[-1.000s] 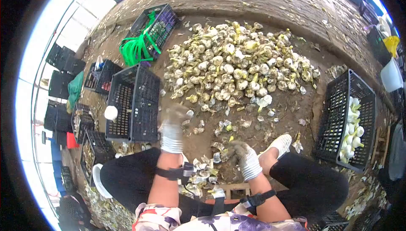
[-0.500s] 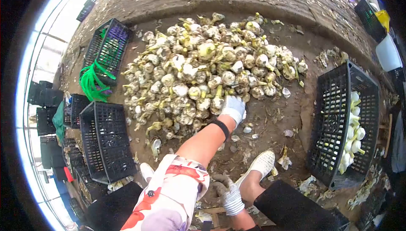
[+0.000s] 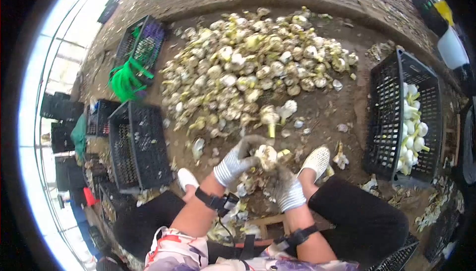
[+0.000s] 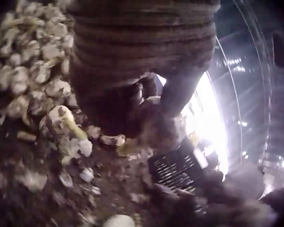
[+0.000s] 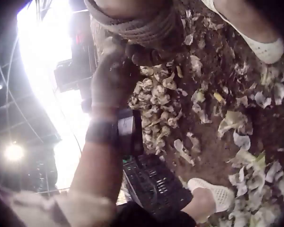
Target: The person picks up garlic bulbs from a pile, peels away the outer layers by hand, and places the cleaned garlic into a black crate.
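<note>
In the head view, my gloved left hand holds a garlic bulb low in front of my body, its fingers curled along the bulb's left side. The bulb has loose, dirty outer skin. My gloved right hand is up against the bulb's lower right, fingers bent at it and blurred. Both wrist views are dim; in the right wrist view my left hand meets the fingers of the right. Just beyond lies the big heap of unpeeled garlic, with a single stemmed bulb at its near edge.
A black crate on the right holds clean white garlic bulbs. Another black crate stands at the left, with a crate carrying green straps behind it. Peeled skins litter the ground between my white shoes.
My left hand moved from near the left crate to the heap, then drew back with a garlic bulb to the right hand. A white round thing seen over the left crate is no longer there.
</note>
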A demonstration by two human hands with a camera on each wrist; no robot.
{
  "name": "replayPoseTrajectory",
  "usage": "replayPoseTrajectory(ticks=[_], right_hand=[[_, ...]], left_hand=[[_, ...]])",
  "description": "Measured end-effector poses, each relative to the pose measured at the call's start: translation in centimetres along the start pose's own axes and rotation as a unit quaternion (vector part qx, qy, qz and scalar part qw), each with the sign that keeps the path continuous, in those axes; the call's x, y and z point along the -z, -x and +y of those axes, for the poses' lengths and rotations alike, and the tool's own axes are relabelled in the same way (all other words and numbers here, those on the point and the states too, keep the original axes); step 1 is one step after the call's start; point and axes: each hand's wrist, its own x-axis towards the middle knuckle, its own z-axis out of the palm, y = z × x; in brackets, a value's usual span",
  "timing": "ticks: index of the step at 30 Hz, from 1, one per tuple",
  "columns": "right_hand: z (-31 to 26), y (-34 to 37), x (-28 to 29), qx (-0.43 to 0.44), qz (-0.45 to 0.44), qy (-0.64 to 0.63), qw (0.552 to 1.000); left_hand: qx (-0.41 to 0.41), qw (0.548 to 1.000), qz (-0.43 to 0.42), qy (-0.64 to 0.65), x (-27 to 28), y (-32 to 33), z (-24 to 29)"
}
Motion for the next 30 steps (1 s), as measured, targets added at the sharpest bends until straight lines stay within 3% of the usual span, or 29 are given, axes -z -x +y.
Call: replayPoseTrajectory(ticks=[1,2,4,7,9,10,11,12,13,14,18,20,23,26,27,28,30], right_hand=[[-1.0,1.9,-2.4,-0.042,0.009,-0.041,0.998],[-0.9,2.1,-2.8,-0.067,-0.061,-0.062,0.994],[-0.8,4.1,-4.2,0.026,-0.139,0.095,0.985],[-0.1,5.9,-4.8,0.066,-0.157,0.204,0.964],[-0.2,7.8,-5.9,0.082,-0.152,0.273,0.946],[0.5,7.8,-5.7,0.098,-0.172,0.245,0.949],[1.1,7.8,-6.1,0.116,-0.191,0.214,0.951],[1.4,8.1,-6.3,0.135,-0.208,0.183,0.951],[0.8,8.8,-5.9,0.163,-0.169,0.313,0.920],[0.9,8.9,-5.6,0.161,-0.168,0.321,0.918],[1.6,8.8,-5.8,0.115,-0.156,0.311,0.931],[1.2,9.7,-6.4,0.075,-0.150,0.319,0.933],[1.7,9.9,-6.6,0.072,-0.158,0.329,0.928],[2.1,10.9,-6.9,0.116,-0.170,0.366,0.908],[2.4,11.3,-7.3,0.149,-0.180,0.393,0.889],[2.6,11.6,-7.3,0.181,-0.189,0.419,0.869],[3.2,11.4,-6.9,0.145,-0.189,0.343,0.909]], left_hand=[[0.008,0.999,0.002,0.045,0.0,2.5,-0.9],[0.014,0.998,0.018,0.066,-0.7,4.9,-0.7],[0.017,0.994,0.092,0.049,-0.8,8.5,-0.7],[-0.039,0.987,0.154,-0.018,-3.3,12.1,2.0],[-0.034,0.960,0.224,-0.165,-4.5,13.5,1.1],[-0.032,0.937,0.255,-0.237,-4.9,14.0,0.9],[-0.059,0.894,0.243,-0.371,-5.1,14.2,1.6],[-0.075,0.873,0.255,-0.409,-5.6,14.5,1.9],[-0.089,0.850,0.268,-0.445,-6.3,14.9,2.1],[-0.102,0.825,0.281,-0.479,-6.9,15.3,2.0],[-0.121,0.788,0.288,-0.531,-5.9,16.0,1.6],[-0.123,0.804,0.281,-0.510,-5.7,16.5,2.1],[-0.126,0.823,0.301,-0.465,-5.2,17.0,2.0],[-0.075,0.920,0.298,-0.245,-4.5,17.4,1.6],[-0.107,0.939,0.295,-0.142,-3.8,17.5,0.2],[-0.081,0.964,0.253,0.019,-2.9,17.5,-0.9],[-0.027,0.931,0.148,0.333,-1.8,17.4,-1.7]])
